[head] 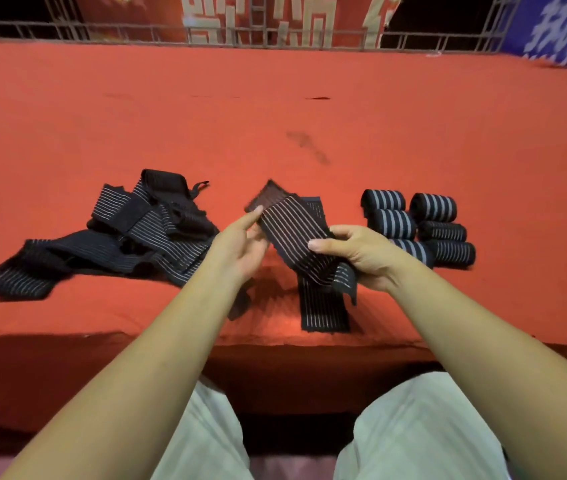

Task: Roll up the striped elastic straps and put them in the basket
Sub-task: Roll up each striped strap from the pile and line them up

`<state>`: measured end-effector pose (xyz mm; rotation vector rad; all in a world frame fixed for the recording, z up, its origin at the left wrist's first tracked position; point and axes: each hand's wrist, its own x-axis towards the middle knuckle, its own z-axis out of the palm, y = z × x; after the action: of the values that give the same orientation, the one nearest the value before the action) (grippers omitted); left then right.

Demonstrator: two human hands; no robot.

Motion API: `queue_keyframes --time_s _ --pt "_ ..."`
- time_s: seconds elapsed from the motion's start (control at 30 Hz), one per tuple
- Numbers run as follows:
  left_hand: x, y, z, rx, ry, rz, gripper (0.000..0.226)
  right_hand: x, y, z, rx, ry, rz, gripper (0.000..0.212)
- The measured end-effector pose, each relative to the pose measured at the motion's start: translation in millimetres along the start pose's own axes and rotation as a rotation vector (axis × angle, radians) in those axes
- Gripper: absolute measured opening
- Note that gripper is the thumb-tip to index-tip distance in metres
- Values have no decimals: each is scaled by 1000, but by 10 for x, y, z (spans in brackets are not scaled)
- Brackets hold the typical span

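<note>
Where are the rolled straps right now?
In the head view, the rolled straps sit on the red cloth at right, just beyond the right hand.

One long strap (pixel 292 233), black with thin pale stripes, stretched flat and tilted between left hand (pixel 240 247) and right hand (pixel 355 258), low end hanging down to the near edge of the red desk (pixel 275 98). To the left, a messy pile of loose straps (pixel 129 233), all tangled, lying on the desk. To the right, six rolled straps (pixel 394 223), tight little rolls in two rows, side by side.
</note>
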<state>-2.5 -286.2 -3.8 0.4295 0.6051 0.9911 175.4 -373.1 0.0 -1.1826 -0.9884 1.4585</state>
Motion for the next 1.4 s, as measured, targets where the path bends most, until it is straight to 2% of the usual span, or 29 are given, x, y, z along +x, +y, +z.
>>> queue_keyframes --time_s 0.1,0.17,0.23,0.33,0.43,0.53,0.67,0.73,0.8,0.87,0.93,1.0,1.03,1.07,1.13,1.17,1.27,1.3,1.33,1.4 --pt "-20 30 23 132 47 114 31 -28 29 -79 -184 4 110 31" --pt "-80 46 49 313 42 181 32 -16 -31 -78 -274 25 151 42" --pt "-163 61 90 492 -46 194 28 41 -131 -86 -242 91 111 53" --pt "-238 69 109 639 -204 188 25 100 -313 -59 -228 134 -1 30" --pt "-280 72 120 708 -213 200 26 116 -446 -64 -363 154 -89 8" --pt "-277 54 88 675 -178 169 27 148 -585 -83 -383 153 -134 10" --pt "-254 -34 72 762 -215 127 26 180 -711 -102 -391 181 -157 13" --pt "-279 -58 72 771 -292 59 28 203 -753 -127 -380 237 -172 16" --pt "-288 -80 27 859 -438 -39 29 225 -782 -159 -315 317 -182 17" --pt "-281 -111 4 935 -472 -32 28 213 -780 -161 -213 338 -164 26" --pt "-264 -114 86 770 -353 64 25 181 -707 -156 -161 252 -111 44" --pt "-218 -63 187 577 -203 174 16 144 -570 -165 -173 85 12 69" --pt "-182 -26 225 519 -150 209 14 130 -484 -173 -218 3 77 72" --pt "-137 8 241 480 -108 219 13 110 -401 -170 -276 -71 134 64" --pt "-31 74 214 433 -26 219 12 98 -210 -179 -390 -156 222 33" --pt "18 106 187 422 10 217 13 99 -118 -210 -448 -175 251 30" --pt "169 141 17 479 103 182 11 78 32 -277 -507 -208 280 45" --pt "216 144 -59 569 166 175 17 64 27 -280 -465 -200 259 42" --pt "286 146 -158 691 259 170 33 55 12 -285 -405 -190 232 39" --pt "356 147 -300 937 469 157 75 47 -56 -276 -313 -157 169 38"
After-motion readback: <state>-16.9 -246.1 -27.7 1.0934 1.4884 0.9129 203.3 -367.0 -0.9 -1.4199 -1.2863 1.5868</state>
